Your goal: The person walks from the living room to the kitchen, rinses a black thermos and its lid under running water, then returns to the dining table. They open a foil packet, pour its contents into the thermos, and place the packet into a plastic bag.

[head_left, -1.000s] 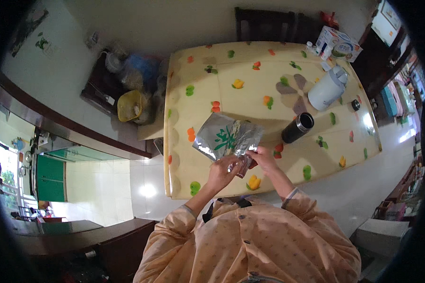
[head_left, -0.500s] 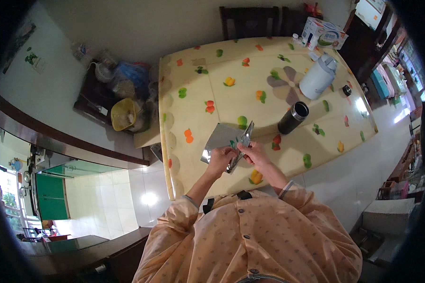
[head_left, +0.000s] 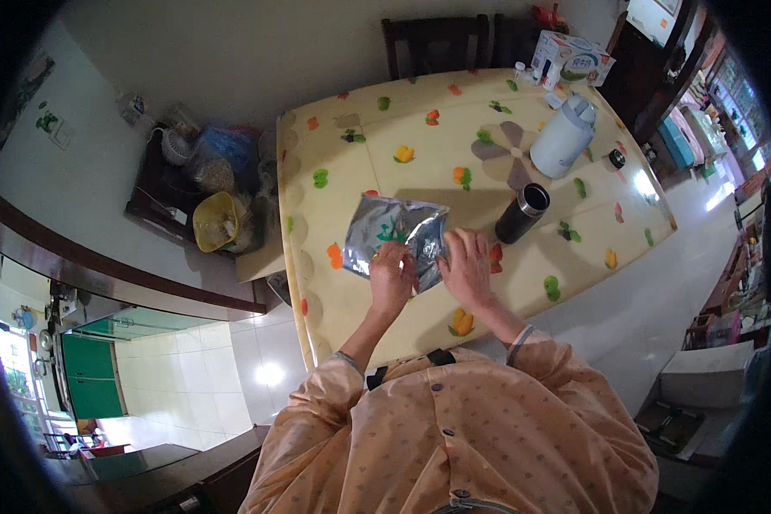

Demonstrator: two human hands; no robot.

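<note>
A shiny silver foil pouch (head_left: pixel 370 224) with a green leaf print lies across my hands above the near part of the table. My left hand (head_left: pixel 391 281) is closed, its bent fingers pinching the pouch along its near edge. On the pouch's right edge, my right hand (head_left: pixel 466 267) grips with thumb and fingers. Just beyond that hand stands a dark vacuum flask (head_left: pixel 516 219) with its lid off and its mouth uncovered. A small black lid (head_left: pixel 617 158) sits farther right on the table. Whether the pouch is torn open I cannot tell.
The table (head_left: pixel 368 321) has a cream cloth printed with fruit and flowers. A pale blue thermos jug (head_left: pixel 564 141) stands at the right. Behind it are a carton (head_left: pixel 571 58) and small bottles. Dark chairs (head_left: pixel 437 47) line the far side. A yellow basket (head_left: pixel 217 221) is at the left.
The pouch has turned from a folded, edge-on pose to spread out, showing its shiny printed face. My right hand has shifted to its right edge; the left stays at its near edge.
</note>
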